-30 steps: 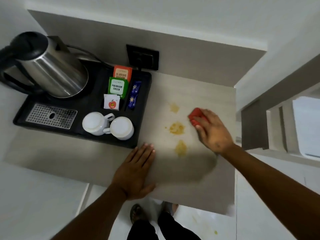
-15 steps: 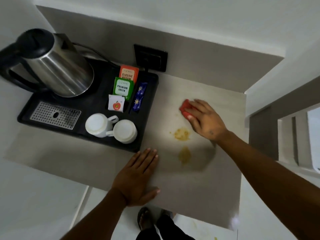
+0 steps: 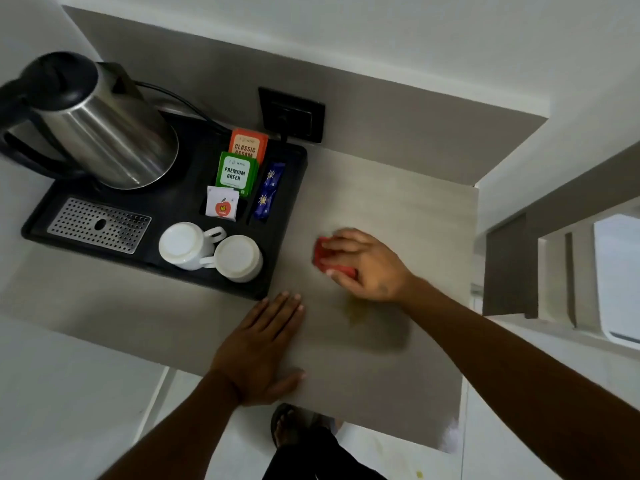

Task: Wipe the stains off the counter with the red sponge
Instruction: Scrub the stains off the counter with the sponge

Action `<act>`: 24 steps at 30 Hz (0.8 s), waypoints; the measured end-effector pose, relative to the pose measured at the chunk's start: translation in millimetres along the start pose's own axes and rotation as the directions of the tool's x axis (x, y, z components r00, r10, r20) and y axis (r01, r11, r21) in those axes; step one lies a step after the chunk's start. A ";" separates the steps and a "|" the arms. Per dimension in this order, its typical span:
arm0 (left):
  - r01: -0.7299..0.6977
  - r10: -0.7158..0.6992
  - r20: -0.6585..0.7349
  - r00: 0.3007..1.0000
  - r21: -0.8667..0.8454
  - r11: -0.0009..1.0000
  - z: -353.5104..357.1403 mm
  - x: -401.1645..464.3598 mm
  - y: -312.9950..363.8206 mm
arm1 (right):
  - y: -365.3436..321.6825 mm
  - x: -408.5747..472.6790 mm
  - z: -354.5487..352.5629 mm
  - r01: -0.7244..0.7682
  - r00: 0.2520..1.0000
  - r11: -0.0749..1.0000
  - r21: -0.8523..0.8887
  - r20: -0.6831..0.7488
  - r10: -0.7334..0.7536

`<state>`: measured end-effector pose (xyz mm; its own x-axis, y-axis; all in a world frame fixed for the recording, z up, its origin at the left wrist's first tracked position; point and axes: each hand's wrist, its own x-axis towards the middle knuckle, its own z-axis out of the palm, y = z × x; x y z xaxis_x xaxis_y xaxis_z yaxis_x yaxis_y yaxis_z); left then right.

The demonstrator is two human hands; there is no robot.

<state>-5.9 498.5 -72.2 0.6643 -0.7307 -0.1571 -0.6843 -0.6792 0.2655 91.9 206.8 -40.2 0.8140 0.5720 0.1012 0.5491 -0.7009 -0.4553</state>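
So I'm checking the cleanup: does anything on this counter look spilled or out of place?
Yes: a yellowish stain remains on the counter, just nearer than the right hand pressing the red sponge. Nothing else looks off.

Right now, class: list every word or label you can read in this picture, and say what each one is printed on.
"CLASSIC ASSAM": orange tea packet on the black tray.
"PREMIUM GREEN": green tea packet.
White sachet: red apple logo, wording too small to read.
Blue sachets: star marks only, no readable words.
Small brand lines above both tea names: blurred.

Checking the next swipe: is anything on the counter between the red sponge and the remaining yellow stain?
Nothing visible: bare counter separates the red sponge, under the right hand, from the yellow stain.
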 end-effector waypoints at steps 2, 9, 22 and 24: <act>-0.002 0.002 -0.006 1.000 -0.011 1.000 0.8 -0.2 -0.3 | 15.9 -34.6 -10.0 -0.043 0.997 0.999 0.008 -0.057 0.044; -0.002 0.003 -0.018 1.000 0.041 0.999 -0.2 1.0 1.4 | 44.5 40.4 -30.6 -0.383 0.917 0.922 -0.054 -0.141 0.373; 0.051 -0.052 -0.075 0.996 -0.012 0.999 -2.4 1.4 4.6 | -20.6 -73.7 -1.5 -0.365 0.914 0.926 0.097 -0.152 0.376; 0.050 -0.051 -0.056 0.997 -0.016 0.999 -6.3 0.1 5.7 | 0.4 -55.8 -12.1 -0.525 0.815 0.847 0.082 -0.237 0.529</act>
<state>-7.8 495.0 -64.7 0.7142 -0.6901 -0.1170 -0.6452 -0.7138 0.2723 49.0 169.5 -35.3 0.9986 -0.0055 0.0517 0.0217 -0.8589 -0.5117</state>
